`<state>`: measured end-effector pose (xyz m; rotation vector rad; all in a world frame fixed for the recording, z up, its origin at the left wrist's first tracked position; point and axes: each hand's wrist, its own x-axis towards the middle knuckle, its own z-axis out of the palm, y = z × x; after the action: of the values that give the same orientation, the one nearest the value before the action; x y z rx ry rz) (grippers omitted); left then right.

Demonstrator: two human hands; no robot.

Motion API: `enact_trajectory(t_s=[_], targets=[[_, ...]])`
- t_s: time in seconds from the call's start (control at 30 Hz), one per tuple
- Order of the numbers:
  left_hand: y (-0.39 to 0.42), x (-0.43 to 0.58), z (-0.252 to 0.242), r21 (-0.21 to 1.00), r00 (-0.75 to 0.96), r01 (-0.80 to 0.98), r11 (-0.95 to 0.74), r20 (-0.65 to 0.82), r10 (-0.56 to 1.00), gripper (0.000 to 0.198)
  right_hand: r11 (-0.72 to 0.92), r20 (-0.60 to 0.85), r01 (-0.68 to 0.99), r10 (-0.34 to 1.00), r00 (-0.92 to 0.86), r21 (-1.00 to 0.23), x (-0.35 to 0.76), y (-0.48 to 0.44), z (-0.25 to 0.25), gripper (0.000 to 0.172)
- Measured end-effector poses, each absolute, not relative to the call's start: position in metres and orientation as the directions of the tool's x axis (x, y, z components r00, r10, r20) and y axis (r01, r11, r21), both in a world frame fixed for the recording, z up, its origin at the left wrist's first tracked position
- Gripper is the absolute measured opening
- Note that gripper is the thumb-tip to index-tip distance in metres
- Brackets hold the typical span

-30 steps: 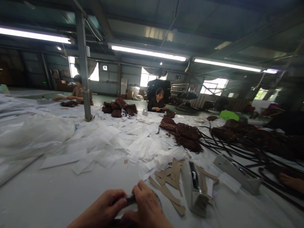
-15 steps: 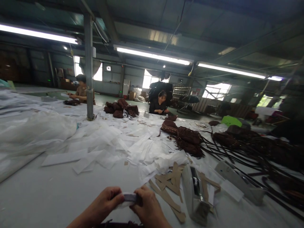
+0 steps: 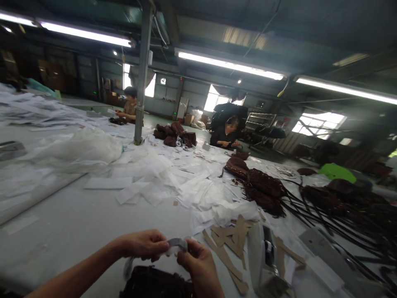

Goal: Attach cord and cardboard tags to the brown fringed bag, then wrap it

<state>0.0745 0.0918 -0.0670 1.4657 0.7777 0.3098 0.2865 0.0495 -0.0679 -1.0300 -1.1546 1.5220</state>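
Observation:
My left hand [image 3: 144, 244] and my right hand [image 3: 197, 263] pinch the two ends of a short pale strip [image 3: 176, 243] between them, low in the middle of the head view. Just under the hands lies a dark brown woven bag [image 3: 155, 283], partly cut off by the bottom edge. A white tape dispenser [image 3: 263, 258] stands on the table to the right of my right hand. Brown card strips [image 3: 226, 244] lie between it and my hands.
White paper sheets [image 3: 173, 182] and clear plastic [image 3: 71, 151] cover the long grey table [image 3: 71, 223]. Piles of brown bags [image 3: 260, 188] with long straps lie at right. Two other people sit at the far side, one by a steel post [image 3: 141, 74].
The view has swung left and tilted down a little. My hands have drawn apart, with the pale strip now stretched between them, and the dark bag below them has come into view.

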Motion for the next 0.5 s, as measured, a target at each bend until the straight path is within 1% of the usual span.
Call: enact_trajectory(t_s=[0.03,0.1,0.2,0.3,0.4,0.5], targets=[[0.09,0.075,-0.068,0.961,0.734,0.242,0.133,-0.271,0.622,0.045,-0.158,-0.103,-0.233,0.967,-0.233,-0.959,0.283,0.047,-0.067,0.02],[0.086,0.076,-0.069,0.975,0.76,0.131,0.179,-0.215,0.613,0.041,-0.243,-0.153,-0.358,0.953,-0.26,-0.902,0.274,0.043,-0.066,0.022],[0.08,0.082,-0.069,0.966,0.748,-0.066,0.249,-0.117,0.653,0.034,-0.269,-0.196,-0.551,0.962,-0.188,-0.79,0.26,0.041,-0.07,0.025],[0.075,0.094,-0.074,0.933,0.653,-0.218,0.285,-0.077,0.753,0.033,-0.26,-0.242,-0.689,0.962,-0.126,-0.676,0.249,0.042,-0.079,0.029],[0.071,0.106,-0.081,0.924,0.533,-0.281,0.26,-0.076,0.843,0.032,-0.26,-0.249,-0.753,0.96,-0.131,-0.604,0.244,0.044,-0.089,0.032],[0.071,0.111,-0.085,0.934,0.418,-0.28,0.22,-0.088,0.904,0.032,-0.285,-0.24,-0.721,0.956,-0.167,-0.632,0.244,0.043,-0.096,0.029]])
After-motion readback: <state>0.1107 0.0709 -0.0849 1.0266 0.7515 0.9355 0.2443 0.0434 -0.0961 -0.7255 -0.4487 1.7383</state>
